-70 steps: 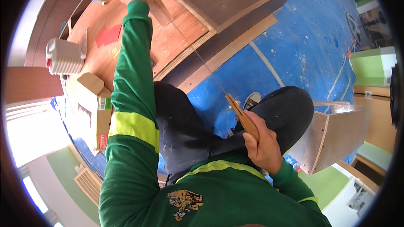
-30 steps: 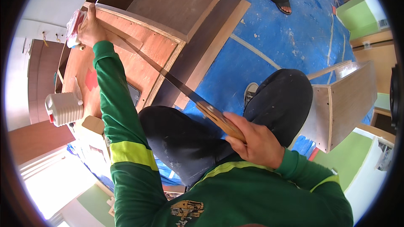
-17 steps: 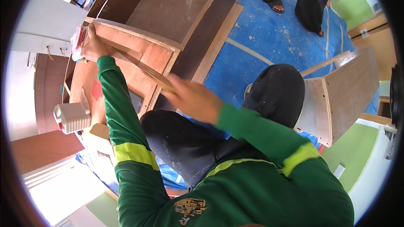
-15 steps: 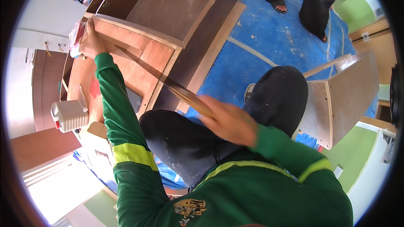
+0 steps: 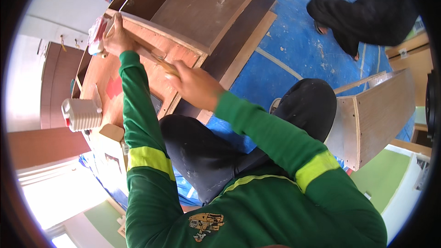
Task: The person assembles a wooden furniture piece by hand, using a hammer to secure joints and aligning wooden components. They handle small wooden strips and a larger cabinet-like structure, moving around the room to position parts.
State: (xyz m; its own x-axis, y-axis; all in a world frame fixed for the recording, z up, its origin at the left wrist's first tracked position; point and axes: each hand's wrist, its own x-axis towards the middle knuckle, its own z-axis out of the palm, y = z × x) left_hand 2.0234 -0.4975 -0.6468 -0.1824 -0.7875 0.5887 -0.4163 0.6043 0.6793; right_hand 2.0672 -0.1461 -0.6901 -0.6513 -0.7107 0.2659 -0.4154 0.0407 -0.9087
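Note:
My right hand (image 5: 195, 82) is closed around the wooden handle of a handsaw (image 5: 166, 65). Its blade points away from me, low over a reddish plywood panel (image 5: 154, 76), toward my other hand. At the panel's far left corner, my left hand (image 5: 118, 40) is closed with the thumb up; what its fingers grip is mostly hidden. Just beyond it lies a red and white bundle (image 5: 96, 36). A dark phone (image 5: 156, 103) rests on the panel, partly behind my left sleeve.
An open wooden cabinet box (image 5: 202, 4) adjoins the panel. A white jug (image 5: 82, 114) stands at left, near a red patch (image 5: 114, 87). Another wooden box (image 5: 374, 115) stands right of my knee. Another person's dark-trousered legs (image 5: 363, 16) are on the blue floor sheet (image 5: 294, 41).
My right hand has pushed the handsaw forward and left, from above my lap to over the panel. My left hand stays at the corner. The other person's legs have shifted and bent.

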